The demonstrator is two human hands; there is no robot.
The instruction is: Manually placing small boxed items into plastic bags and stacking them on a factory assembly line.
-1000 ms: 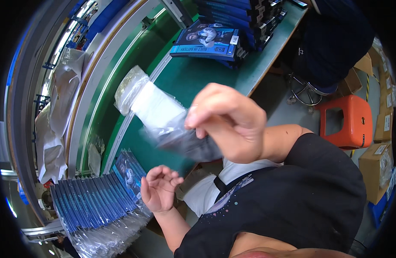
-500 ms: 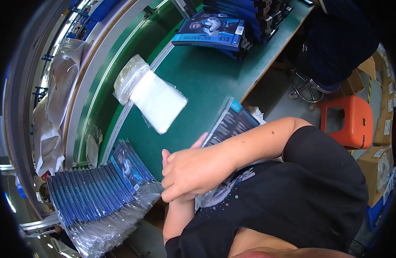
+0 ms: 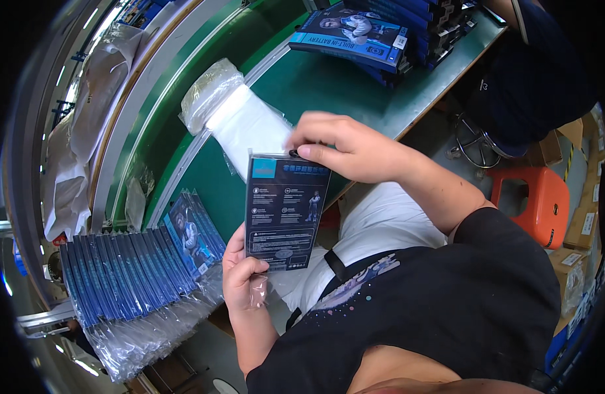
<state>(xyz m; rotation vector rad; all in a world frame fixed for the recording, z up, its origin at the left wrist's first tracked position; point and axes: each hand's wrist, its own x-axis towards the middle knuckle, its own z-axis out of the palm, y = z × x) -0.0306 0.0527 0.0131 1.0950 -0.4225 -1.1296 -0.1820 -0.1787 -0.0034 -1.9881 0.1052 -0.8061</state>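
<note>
A flat dark box (image 3: 286,217) stands upright in front of me, its printed back with a light-blue corner patch facing up at me. My left hand (image 3: 243,272) grips its lower left edge, thumb across the front. Loose clear plastic (image 3: 258,290) hangs below that thumb. At the top edge of the box, my right hand (image 3: 342,146) is closed in a pinch at a small black part, perhaps a hang tab. Just beyond the box lies a stack of clear plastic bags (image 3: 250,125), partly hidden by it.
A row of bagged blue boxes (image 3: 128,272) stands at the left, its loose bag ends toward me. More blue boxes (image 3: 348,33) are stacked at the far end of the green table (image 3: 394,108). An orange stool (image 3: 545,210) and cartons (image 3: 568,262) are at the right.
The box has come up from against my body to upright before me, its back now in full view. My hands have parted: the right went to its top, the left stays low.
</note>
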